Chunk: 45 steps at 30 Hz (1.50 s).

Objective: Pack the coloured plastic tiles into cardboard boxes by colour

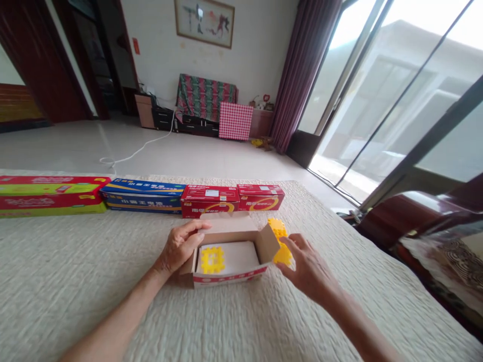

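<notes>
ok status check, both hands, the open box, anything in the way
Left hand at left edge of open box; right hand open beside yellow pieces; one yellow piece inside, on a pale layer; raised right flap between right hand and opening.

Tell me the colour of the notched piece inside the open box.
The notched piece is yellow, best seen from the head.

the left hand [184, 245] hides a back corner of the open box [231, 279], and the white layer [240, 255] covers the bottom inside. the box flap [269, 243] and the right hand [309, 271] hide parts of the yellow blocks [277, 224]; maybe the fingertips touch them, but it's hard to tell. the left picture edge cuts off the long red and green box [53, 196]. the top edge clips the framed picture [205, 21]. the little things [260, 104] on the far cabinet [261, 120] are too tiny to name.
</notes>
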### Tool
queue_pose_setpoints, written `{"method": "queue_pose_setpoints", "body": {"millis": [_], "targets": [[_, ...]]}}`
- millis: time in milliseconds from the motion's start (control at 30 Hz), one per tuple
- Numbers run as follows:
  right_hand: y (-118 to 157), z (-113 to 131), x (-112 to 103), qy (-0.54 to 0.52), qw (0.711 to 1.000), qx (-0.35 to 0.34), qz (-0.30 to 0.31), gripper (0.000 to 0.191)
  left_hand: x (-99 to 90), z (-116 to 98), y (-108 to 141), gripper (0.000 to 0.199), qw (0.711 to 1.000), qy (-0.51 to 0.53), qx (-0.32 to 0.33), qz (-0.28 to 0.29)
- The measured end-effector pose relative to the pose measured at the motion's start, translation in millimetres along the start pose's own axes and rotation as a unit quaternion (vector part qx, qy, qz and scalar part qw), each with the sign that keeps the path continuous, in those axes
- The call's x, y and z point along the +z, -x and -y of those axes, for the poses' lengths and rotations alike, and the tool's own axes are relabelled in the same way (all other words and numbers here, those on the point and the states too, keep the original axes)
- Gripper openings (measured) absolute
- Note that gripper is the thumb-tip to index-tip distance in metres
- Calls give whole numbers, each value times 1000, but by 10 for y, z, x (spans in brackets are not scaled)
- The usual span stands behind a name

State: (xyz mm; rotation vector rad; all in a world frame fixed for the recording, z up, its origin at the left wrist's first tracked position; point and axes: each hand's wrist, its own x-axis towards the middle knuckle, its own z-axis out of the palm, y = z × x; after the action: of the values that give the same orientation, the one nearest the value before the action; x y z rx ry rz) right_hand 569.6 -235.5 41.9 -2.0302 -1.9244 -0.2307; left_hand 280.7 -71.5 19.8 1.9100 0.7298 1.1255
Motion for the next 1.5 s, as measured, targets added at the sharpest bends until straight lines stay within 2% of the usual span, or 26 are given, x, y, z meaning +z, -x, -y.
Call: {"method": "queue_pose_setpoints", "body": {"millis": [200,433,567,767,933,1100,1233,1267,1333,1400,1500], "targets": [[67,19,85,31,999,18,11,40,-7,-18,2,25,1000,-3,-2,0],[97,6,41,-11,998,17,64,35,1,-38,-1,26,1000,-2,-6,1],[82,7,37,-22,997,19,71,26,-2,-33,-1,26,1000,-3,-7,2],[79,5,-8,-24,995,42,92,30,-6,-34,6,26,1000,-9,-19,4],[102,24,27,-36,993,64,92,25,-6,-54,10,26,1000,-7,-27,2],[99,-65,26,-37,994,74,71,28,-3,-48,10,26,999,3,-42,-7],[-21,-110,-318,-21,996,83,-28,34,7,-33,7,27,998,27,-57,-10],[-80,-63,-435,-22,995,74,-59,36,8,-32,6,27,998,30,-57,-10],[-220,128,-644,-51,995,12,-88,38,9,-37,2,27,998,31,-61,-12],[-367,419,-760,-95,992,-57,-54,40,8,-52,1,28,997,30,-69,-14],[-560,874,-733,-121,984,-125,39,39,11,-77,4,29,997,34,-74,-14]]}}
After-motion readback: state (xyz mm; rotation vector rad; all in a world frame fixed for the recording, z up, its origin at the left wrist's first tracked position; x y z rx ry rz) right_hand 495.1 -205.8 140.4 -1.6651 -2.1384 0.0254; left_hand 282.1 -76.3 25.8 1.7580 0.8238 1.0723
